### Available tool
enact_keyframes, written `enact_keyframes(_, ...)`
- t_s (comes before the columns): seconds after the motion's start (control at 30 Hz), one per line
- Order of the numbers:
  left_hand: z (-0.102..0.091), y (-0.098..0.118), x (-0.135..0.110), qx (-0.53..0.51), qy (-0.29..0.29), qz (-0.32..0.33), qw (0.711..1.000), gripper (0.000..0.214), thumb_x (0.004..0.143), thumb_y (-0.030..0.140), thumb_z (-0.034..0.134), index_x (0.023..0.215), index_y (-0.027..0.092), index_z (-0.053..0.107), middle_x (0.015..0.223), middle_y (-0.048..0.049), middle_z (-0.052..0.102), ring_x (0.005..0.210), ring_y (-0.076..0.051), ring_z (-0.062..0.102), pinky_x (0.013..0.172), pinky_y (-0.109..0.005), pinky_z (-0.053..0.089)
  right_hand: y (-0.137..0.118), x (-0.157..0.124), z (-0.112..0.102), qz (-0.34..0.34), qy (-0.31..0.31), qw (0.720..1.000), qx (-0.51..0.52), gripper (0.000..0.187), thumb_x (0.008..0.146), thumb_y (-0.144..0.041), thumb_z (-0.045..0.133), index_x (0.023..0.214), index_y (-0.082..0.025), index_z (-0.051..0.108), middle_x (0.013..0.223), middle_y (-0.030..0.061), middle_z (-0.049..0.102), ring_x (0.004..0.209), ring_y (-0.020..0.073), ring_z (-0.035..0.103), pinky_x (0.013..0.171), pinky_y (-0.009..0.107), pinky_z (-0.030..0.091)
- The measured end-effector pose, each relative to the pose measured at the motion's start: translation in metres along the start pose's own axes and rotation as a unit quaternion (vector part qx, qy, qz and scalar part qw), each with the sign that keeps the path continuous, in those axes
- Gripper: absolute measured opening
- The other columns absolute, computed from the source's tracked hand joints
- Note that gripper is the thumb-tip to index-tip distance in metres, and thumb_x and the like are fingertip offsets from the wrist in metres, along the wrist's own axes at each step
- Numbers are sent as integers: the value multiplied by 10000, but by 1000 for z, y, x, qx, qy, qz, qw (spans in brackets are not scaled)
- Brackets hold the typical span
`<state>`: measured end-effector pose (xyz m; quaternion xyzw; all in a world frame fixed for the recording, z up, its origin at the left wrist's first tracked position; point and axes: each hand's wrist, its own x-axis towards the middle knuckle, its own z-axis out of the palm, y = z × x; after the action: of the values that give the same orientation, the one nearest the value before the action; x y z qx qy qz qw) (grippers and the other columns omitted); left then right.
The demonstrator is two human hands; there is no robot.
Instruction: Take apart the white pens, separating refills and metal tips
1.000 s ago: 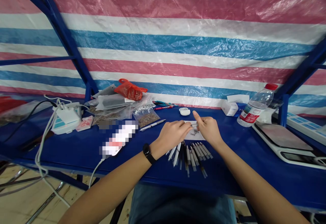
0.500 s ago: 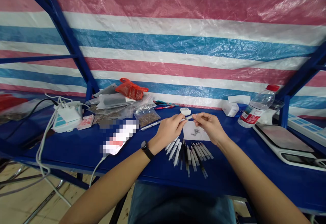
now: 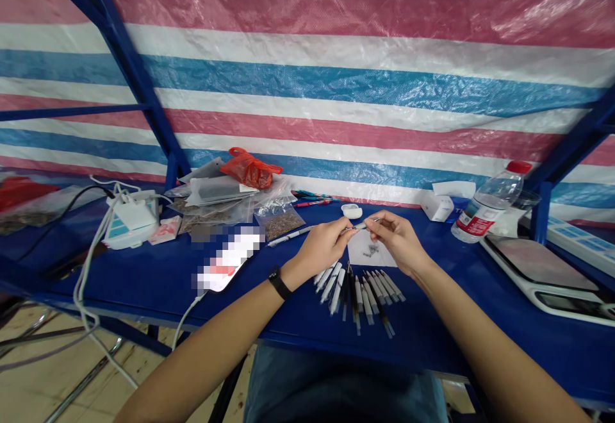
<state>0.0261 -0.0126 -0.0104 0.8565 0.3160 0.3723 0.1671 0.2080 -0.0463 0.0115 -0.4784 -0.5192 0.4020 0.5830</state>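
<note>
both hands are up over the blue table (image 3: 432, 333), wrists apart, fingertips close together. left hand (image 3: 321, 245), black band on its wrist (image 3: 278, 284), is nearly closed, thumb and fingers pinching one end of a slim white pen barrel (image 3: 360, 225). right hand (image 3: 398, 240) is also nearly closed, thumb and forefinger on the other end. too small to tell the exact grip or whether the ends are joined.

just below the hands, a fanned row of white-and-black pens (image 3: 358, 296) lies on the table, tips toward the body. just past it, partly under the right hand, is a sheet of white paper (image 3: 371, 253) with a small dark pile on it (image 3: 371, 250).

left of the hands: a blurred phone (image 3: 229, 261) on a white cable, a loose white pen (image 3: 288, 236), a clear bag of dark granules (image 3: 279, 223). ahead: a small round white case (image 3: 352, 211). right: a tissue box (image 3: 436, 206), a water bottle (image 3: 490, 202), a digital scale (image 3: 541, 275). behind all, a striped tarp (image 3: 307, 83).
</note>
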Motion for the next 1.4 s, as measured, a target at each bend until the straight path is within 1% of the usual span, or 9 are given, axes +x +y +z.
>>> enact_keyframes(0.13,-3,2,2,-105,-14,-37,994,167,988,318,521,885,201,581,689,50,613,545,-105,482,566,-228,320,-5,0,-6,-4,-33,999,3,415,533,-536,943,711,-220,742,605,-8,628,603,154,574,621,323,495)
enact_keyframes(0.3,-4,5,2,-162,-31,-46,985,235,986,389,504,869,198,576,652,46,585,563,-117,500,571,-235,345,-8,0,-12,-21,-68,997,-11,274,555,-412,939,661,-226,769,804,36,727,744,186,643,716,351,531)
enact_keyframes(0.43,0,3,1,-142,-23,-43,989,202,981,368,524,905,198,601,631,55,572,546,-115,493,560,-232,337,-9,-1,-14,5,-60,998,-5,388,537,-361,951,882,-249,815,828,35,762,782,211,680,732,371,557)
enact_keyframes(0.73,2,-2,-2,32,15,22,999,152,1007,307,535,1023,219,659,873,-19,737,719,-169,661,658,-247,428,-8,0,-9,24,-30,998,-44,515,477,-584,961,714,-193,724,552,16,682,522,168,632,545,302,528)
enact_keyframes(0.83,2,0,-3,50,-4,26,998,164,1015,301,525,1035,220,666,895,-25,751,718,-175,675,667,-252,447,-4,0,-10,10,-32,993,-114,569,580,-723,855,547,-206,618,452,13,604,443,152,571,503,291,477)
enact_keyframes(0.97,4,2,-2,59,-28,32,997,154,1017,296,535,1033,220,668,922,-28,766,729,-176,691,674,-257,454,2,1,-12,-39,-13,967,-250,746,766,-863,584,397,-217,528,371,18,507,398,140,505,512,296,423)
enact_keyframes(1.07,3,2,-1,56,-14,26,998,150,1020,294,535,1042,221,665,935,-28,768,755,-179,700,678,-253,454,3,1,-11,-58,-1,968,-244,755,785,-899,503,447,-223,519,428,17,540,450,149,525,540,297,432)
enact_keyframes(1.23,-1,0,0,53,21,12,998,149,1018,304,547,1074,226,661,935,-21,760,760,-180,696,676,-247,452,-1,-1,-7,-67,-15,984,-165,639,704,-868,647,630,-241,546,545,-17,577,518,158,541,544,293,442)
enact_keyframes(1.4,1,1,-2,37,2,20,999,142,1020,293,543,1044,218,661,911,-20,754,736,-171,688,662,-244,443,3,-1,-7,-67,2,975,-211,697,763,-884,561,515,-234,508,433,-22,457,443,137,449,504,295,373)
